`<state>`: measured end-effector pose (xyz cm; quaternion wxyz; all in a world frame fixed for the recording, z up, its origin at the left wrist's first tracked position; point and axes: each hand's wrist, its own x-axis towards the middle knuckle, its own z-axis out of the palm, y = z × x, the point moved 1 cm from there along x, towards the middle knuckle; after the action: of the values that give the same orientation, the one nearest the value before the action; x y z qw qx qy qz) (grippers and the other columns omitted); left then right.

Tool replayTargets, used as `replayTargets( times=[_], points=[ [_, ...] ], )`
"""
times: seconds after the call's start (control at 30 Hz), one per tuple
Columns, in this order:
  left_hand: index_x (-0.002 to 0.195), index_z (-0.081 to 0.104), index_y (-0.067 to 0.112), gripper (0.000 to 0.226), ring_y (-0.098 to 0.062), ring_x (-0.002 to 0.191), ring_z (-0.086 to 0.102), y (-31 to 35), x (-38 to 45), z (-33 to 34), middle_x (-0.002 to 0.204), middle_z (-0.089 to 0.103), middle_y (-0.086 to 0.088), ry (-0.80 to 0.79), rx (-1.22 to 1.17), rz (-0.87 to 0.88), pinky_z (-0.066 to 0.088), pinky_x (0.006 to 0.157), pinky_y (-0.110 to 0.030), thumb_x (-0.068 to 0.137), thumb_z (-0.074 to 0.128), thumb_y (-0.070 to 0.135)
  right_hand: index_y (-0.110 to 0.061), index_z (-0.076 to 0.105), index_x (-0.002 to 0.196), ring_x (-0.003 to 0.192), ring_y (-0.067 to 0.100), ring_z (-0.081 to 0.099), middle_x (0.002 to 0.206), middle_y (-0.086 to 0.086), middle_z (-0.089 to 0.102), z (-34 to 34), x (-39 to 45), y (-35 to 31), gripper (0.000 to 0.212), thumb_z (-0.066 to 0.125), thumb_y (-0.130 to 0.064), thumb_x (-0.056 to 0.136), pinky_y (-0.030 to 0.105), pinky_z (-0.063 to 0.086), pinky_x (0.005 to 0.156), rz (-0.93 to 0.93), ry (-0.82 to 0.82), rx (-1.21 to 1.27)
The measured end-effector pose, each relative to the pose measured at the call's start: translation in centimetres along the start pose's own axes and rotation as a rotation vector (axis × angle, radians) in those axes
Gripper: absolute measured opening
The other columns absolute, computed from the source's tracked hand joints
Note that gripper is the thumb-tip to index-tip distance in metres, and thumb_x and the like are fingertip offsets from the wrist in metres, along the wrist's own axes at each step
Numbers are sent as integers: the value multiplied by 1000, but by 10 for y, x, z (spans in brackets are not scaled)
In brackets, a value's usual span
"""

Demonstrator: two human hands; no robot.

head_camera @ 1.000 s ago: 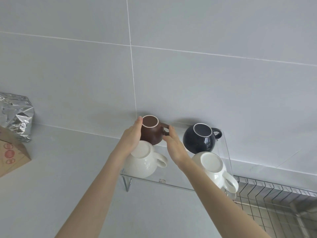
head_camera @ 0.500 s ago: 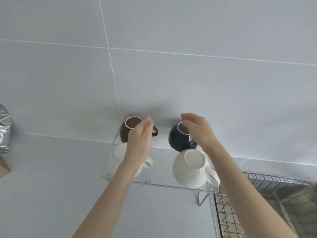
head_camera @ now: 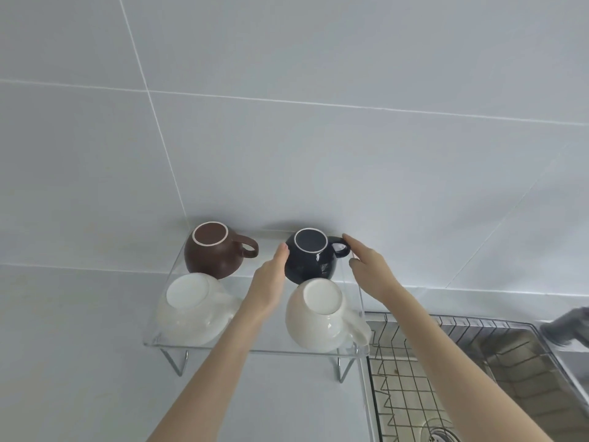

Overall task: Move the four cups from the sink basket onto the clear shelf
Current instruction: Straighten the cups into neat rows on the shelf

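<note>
All four cups sit upside down on the clear shelf (head_camera: 352, 287): the black cup (head_camera: 310, 255) at its back right corner, the brown cup (head_camera: 212, 250) at back left, and two white cups (head_camera: 191, 311) (head_camera: 318, 317) along the front. Both hands flank the black cup with fingers spread, the left hand (head_camera: 271, 279) touching its side and the right hand (head_camera: 369, 266) at its handle, neither closed on it. The shelf stands on the counter (head_camera: 79, 346) against the tiled wall (head_camera: 318, 138), and the sink basket (head_camera: 414, 378) lies just to the shelf's right.

We see a pale grey tiled wall (head_camera: 318, 138) with thin white grout lines behind a light grey desk (head_camera: 79, 362). At lower right lies a steel sink (head_camera: 522, 371) with its drain (head_camera: 441, 437), and a blurred grey object (head_camera: 567, 327) at the edge.
</note>
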<state>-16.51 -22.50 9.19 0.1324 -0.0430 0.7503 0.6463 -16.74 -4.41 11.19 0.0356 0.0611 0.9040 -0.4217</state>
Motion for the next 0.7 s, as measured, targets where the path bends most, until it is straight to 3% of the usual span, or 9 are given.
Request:
replayTargets(
  times=[0.07, 0.23, 0.3, 0.33, 0.4, 0.47, 0.53, 0.7],
  points=[
    [138, 40, 17, 60, -13, 136, 33, 0, 4, -1, 148, 38, 2, -5, -11, -3, 21, 107, -26, 92, 21, 51, -21, 35, 140, 122, 21, 46, 144, 3, 45, -1, -4, 3, 59, 29, 4, 87, 18, 34, 82, -6, 13, 24],
    [140, 36, 15, 60, -10, 141, 26, 2, 13, -5, 152, 32, 2, -25, -49, -5, 15, 114, -27, 93, 19, 49, -21, 37, 139, 121, 19, 50, 138, -1, 50, 2, -21, 9, 56, 31, 1, 88, 21, 37, 90, 7, 37, 148],
    [140, 35, 14, 57, -10, 141, 26, 3, 15, -6, 152, 33, 2, -26, -77, -4, 15, 115, -27, 95, 18, 45, -22, 37, 140, 93, 8, 56, 127, -2, 54, 5, -27, 12, 56, 31, 0, 89, 20, 41, 78, -5, 34, 170],
    [140, 35, 13, 56, -10, 141, 26, 4, 15, -6, 152, 33, 1, -26, -87, -4, 15, 115, -26, 95, 19, 43, -23, 36, 140, 77, -1, 49, 120, -3, 54, 7, -29, 14, 56, 31, -1, 89, 16, 39, 69, -13, 28, 178],
    [140, 35, 13, 56, -9, 140, 27, 5, 15, -6, 151, 34, 2, -27, -89, -1, 16, 114, -25, 96, 19, 42, -25, 36, 140, 65, -7, 38, 115, -6, 52, 8, -29, 16, 56, 30, -1, 89, 11, 33, 61, -17, 26, 197],
    [140, 36, 12, 56, -9, 140, 28, 4, 14, -5, 151, 34, 2, -25, -91, 0, 16, 114, -25, 96, 19, 42, -24, 36, 139, 73, 0, 45, 125, -4, 53, 7, -27, 14, 54, 31, -3, 90, 14, 37, 65, -6, 33, 217],
    [140, 36, 14, 56, -8, 140, 27, 3, 13, -5, 151, 34, 3, -22, -89, -2, 15, 115, -26, 95, 20, 42, -22, 37, 139, 93, 8, 48, 136, -1, 49, 4, -25, 11, 52, 31, -3, 91, 20, 38, 78, -3, 30, 219],
    [141, 34, 15, 56, -7, 141, 25, 5, 9, -4, 152, 32, 4, -35, -111, -14, 15, 114, -25, 95, 20, 43, -21, 34, 140, 129, 15, 39, 138, -8, 44, 3, -31, 6, 51, 32, -4, 92, 17, 25, 96, 13, -3, 249]
  ],
)
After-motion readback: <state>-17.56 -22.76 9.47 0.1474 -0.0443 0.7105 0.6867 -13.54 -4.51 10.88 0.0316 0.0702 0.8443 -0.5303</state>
